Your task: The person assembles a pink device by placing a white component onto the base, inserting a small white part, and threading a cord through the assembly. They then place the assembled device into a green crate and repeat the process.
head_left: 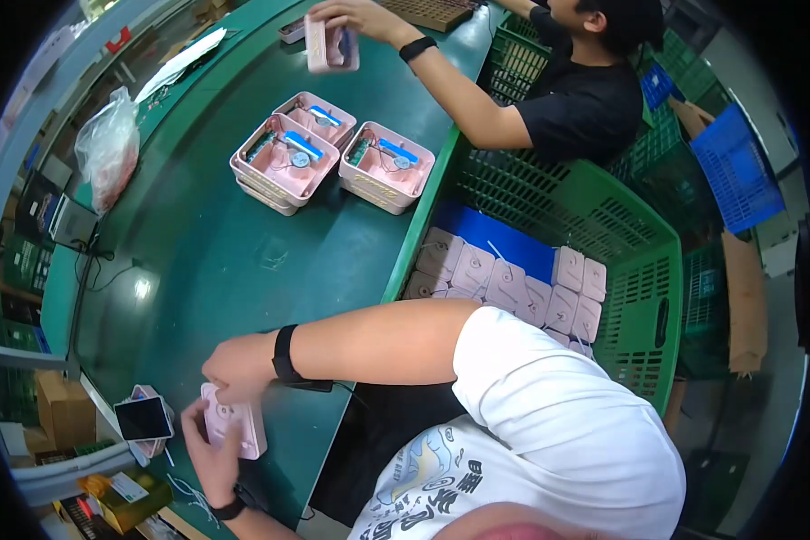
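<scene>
A closed pale pink plastic box (pixel 251 430) lies on the green work surface (pixel 189 315) near me, with a round detail on its upper face. My left hand (pixel 214 459) is wrapped round the box's near end, thumb on one side and fingers on the other. Over its far end is my right hand (pixel 241 367), fingers curled down against the box's edge; whatever they may hold is hidden. Farther up stand several open pink boxes (pixel 283 171), with blue parts, small round parts and wires inside, some stacked.
Across the bench a co-worker's hand (pixel 362 16) holds another pink box (pixel 331 49). On my right, a green crate (pixel 634 243) holds many closed pink boxes (pixel 504 281). A dark-screened device (pixel 144 419) lies at the left edge, below a clear plastic bag (pixel 108 148) farther up.
</scene>
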A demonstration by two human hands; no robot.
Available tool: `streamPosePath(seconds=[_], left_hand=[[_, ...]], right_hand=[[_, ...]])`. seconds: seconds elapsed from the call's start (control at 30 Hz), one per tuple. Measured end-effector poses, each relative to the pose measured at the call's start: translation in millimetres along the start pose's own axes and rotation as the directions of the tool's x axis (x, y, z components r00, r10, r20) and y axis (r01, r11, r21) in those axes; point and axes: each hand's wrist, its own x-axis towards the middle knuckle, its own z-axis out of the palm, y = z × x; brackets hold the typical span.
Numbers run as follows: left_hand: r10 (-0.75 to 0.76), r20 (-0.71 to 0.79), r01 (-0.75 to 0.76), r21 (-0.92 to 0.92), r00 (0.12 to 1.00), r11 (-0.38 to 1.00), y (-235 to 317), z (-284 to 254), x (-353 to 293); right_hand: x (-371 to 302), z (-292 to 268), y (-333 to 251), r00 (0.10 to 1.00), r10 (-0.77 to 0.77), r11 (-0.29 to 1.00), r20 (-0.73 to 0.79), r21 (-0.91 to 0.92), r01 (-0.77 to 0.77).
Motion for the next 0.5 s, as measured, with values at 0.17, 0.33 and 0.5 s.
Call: streamPosePath(seconds=[0.17,0.33,0.5], left_hand=[[0.248,0.137,-0.278,0.291,0.959,0.915,15.3,4.4,-11.6],[0.297,0.047,-0.298,0.003,0.954,0.955,-23.7,-15.0,1.6],[-0.083,-0.068,-0.003,-0.787,0.994,0.617,-63.7,-12.1,-6.1]], right_hand=[[8.1,16.1,6.0,0.991,0.018,1.000,-0.129,0.018,-0.016],[4.6,11.2,-1.8,0.974,-0.111,0.987,-0.195,0.090,0.131],[-19.2,-3.9,-27.0,0.749,-0.541,0.832,-0.382,-0.114,0.543]])
